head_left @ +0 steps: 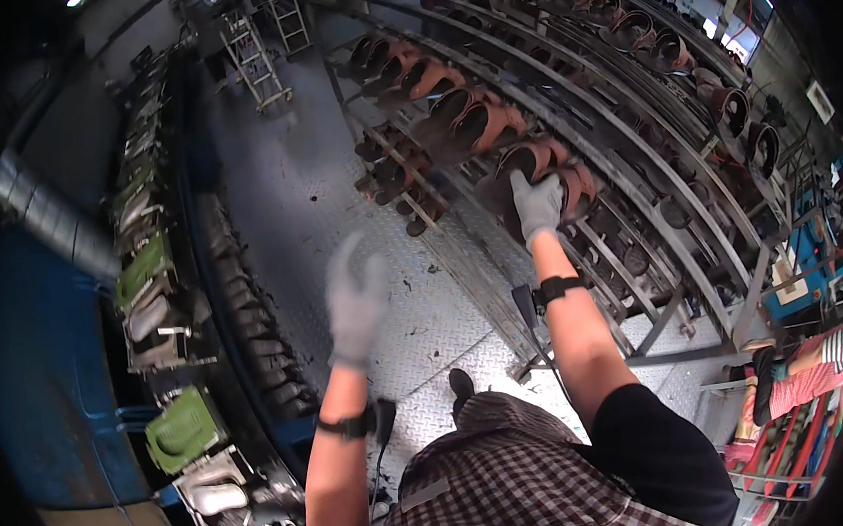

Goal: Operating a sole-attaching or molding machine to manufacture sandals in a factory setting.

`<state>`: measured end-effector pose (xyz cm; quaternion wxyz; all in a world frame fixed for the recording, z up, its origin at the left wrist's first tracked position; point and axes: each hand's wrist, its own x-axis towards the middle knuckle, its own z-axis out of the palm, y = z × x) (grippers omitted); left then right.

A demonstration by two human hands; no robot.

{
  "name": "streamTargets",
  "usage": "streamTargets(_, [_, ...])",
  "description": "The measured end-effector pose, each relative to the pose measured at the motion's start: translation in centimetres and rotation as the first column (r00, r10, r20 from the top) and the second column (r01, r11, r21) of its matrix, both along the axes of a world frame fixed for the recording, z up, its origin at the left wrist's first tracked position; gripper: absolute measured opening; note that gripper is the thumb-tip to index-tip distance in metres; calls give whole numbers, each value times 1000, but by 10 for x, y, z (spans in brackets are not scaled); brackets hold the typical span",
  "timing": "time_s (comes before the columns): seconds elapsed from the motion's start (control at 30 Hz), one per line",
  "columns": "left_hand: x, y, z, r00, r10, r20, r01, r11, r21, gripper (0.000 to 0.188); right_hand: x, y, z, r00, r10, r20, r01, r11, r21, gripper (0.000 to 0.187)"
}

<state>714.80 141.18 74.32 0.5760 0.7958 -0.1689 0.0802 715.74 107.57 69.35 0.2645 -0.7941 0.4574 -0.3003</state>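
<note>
My right hand [539, 206], in a pale grey work glove, reaches to the rack on the right. Its fingers close on the edge of a brown boot upper [548, 152] with a dark opening, near the end of a row; part of the boot is hidden by the hand. My left hand [357, 302], gloved alike and smeared by motion, hovers over the floor with thumb and fingers apart and nothing in it. More brown boot uppers [486, 126] stand along the same row.
A metal rack [632, 199] with several tiers of boots fills the right. Along the left runs a line of moulds, one with a green plate [181, 431]. A wheeled ladder [256, 64] and a person stand far off. At lower right is a cart [796, 452] with coloured items.
</note>
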Motion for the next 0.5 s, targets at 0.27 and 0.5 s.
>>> streamTargets(0.27, [217,-256,-10,979,-146,144,81,921,381,69,-12,-33,-19,952,42,305,-78,991,106,45])
streamTargets(0.5, [219,-316,-24,963,-240,-121,268,826,495,37,1,-42,-36,884,73,462,-96,995,27,36])
